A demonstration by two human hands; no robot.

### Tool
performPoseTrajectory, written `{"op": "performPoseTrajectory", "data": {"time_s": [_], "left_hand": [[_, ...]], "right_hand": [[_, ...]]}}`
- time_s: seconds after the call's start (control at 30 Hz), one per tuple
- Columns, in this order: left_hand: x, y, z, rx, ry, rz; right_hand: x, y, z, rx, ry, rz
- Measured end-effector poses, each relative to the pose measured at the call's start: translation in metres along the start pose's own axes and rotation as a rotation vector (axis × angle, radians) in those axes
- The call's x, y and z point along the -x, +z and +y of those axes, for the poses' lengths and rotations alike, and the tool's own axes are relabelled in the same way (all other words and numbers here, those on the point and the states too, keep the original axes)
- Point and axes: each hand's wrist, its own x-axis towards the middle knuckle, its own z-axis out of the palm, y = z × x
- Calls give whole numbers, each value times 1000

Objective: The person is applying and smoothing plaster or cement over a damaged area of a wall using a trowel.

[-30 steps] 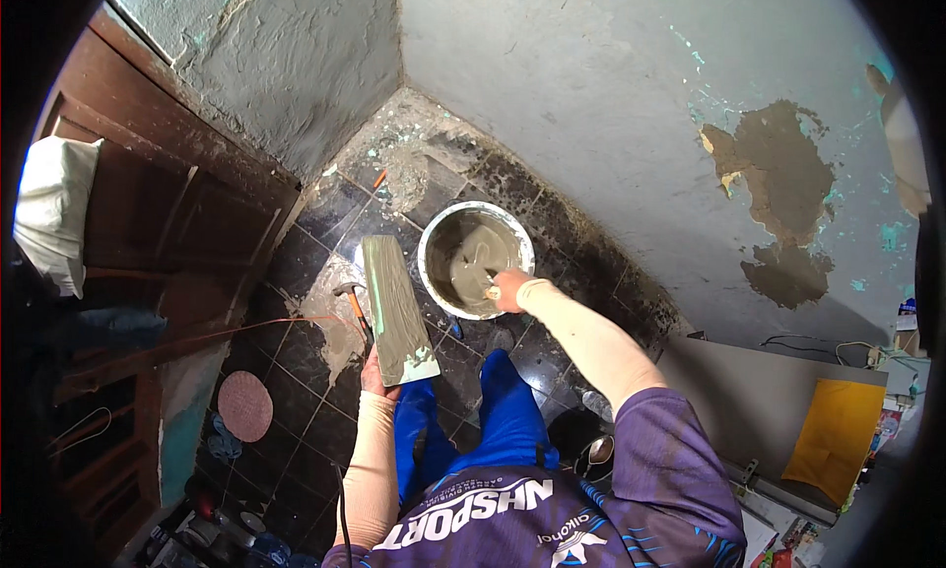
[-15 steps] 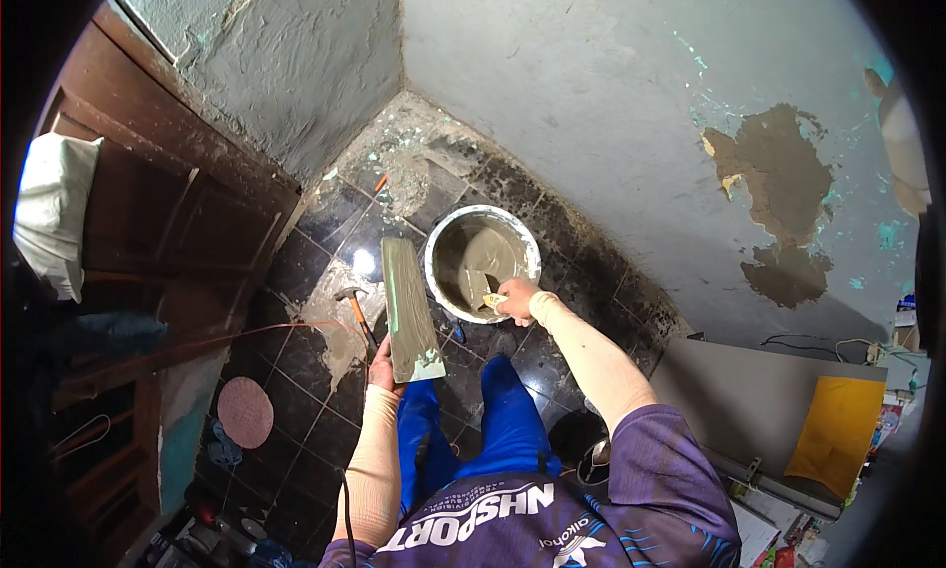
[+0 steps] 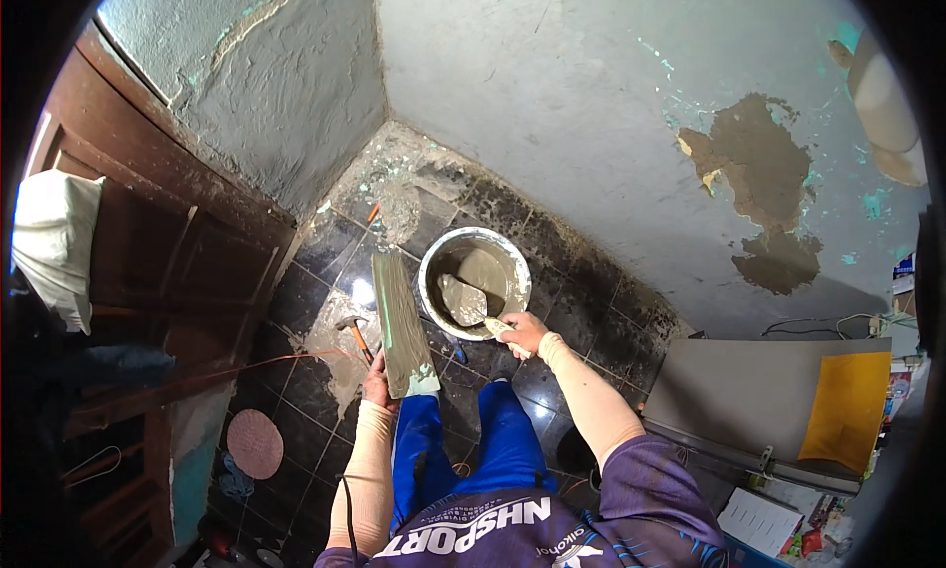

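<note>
My left hand (image 3: pixel 376 383) grips a long plastering float (image 3: pixel 402 322) at its near end. Grey wet mortar coats most of the float's upper face, and a pale green strip shows along its edge and near end; its underside is hidden. In my right hand (image 3: pixel 527 335) is a trowel (image 3: pixel 463 300), held by its pale handle. The trowel's mortar-smeared blade is inside a round bucket (image 3: pixel 425 278), over the grey mortar (image 3: pixel 496 277) in it. The bucket stands on the floor, to the right of the float.
A hammer (image 3: pixel 361 343) with an orange and black handle lies left of the float. Bare walls meet in the corner ahead; a rough brown patch (image 3: pixel 759 164) marks the right one. A wooden door (image 3: pixel 187 243) stands at left, a grey panel (image 3: pixel 729 391) at right.
The trowel has turned in the bucket, its blade now facing up and toward the left. My right hand has moved slightly down and right. My left hand still holds the float.
</note>
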Motion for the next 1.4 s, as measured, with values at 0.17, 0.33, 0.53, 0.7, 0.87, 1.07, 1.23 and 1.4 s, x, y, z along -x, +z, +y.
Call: {"op": "performPoseTrajectory", "data": {"time_s": [0.17, 0.33, 0.53, 0.7, 0.87, 1.07, 1.23, 1.4], "left_hand": [[-11, -1, 3, -102, 52, -85], [-29, -4, 0, -158, 79, -100], [-44, 27, -9, -144, 38, -120], [-48, 71, -21, 17, -77, -166], [-52, 101, -45, 53, -142, -232], [-46, 128, -71, -8, -193, -259], [-47, 137, -82, 46, -144, -287], [-54, 147, -85, 85, -112, -262]], "right_hand": [[8, 7, 19, -122, -34, 33], [26, 16, 22, -257, -68, 95], [81, 8, 15, -378, -126, 166], [135, 4, -13, -405, -182, 227], [161, 10, -39, -314, -215, 268], [174, 16, -51, 246, -336, 594], [185, 33, -62, 578, -413, 763], [198, 30, -80, 648, -353, 772]]}}
